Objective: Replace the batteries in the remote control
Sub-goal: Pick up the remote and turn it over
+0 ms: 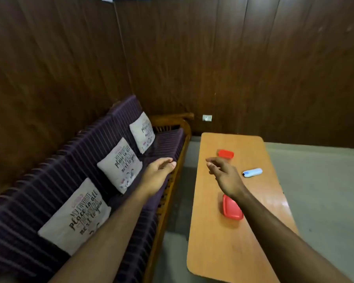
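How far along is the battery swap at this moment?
Nothing looks done. The remote lies untouched on the table, between two red containers. Both hands, left hand and right hand, are empty, reaching forward. No batteries visible; the whole swap remains.

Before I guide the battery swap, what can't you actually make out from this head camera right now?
- Remote control: too small and blurred; buttons, battery cover and which face is up unreadable.
- Far red container: contents not visible; right hand overlaps its near edge.
- Near red container: partly covered by the right forearm.
- Batteries: none discernible anywhere.
- Left hand: seen over the sofa; palm hidden.
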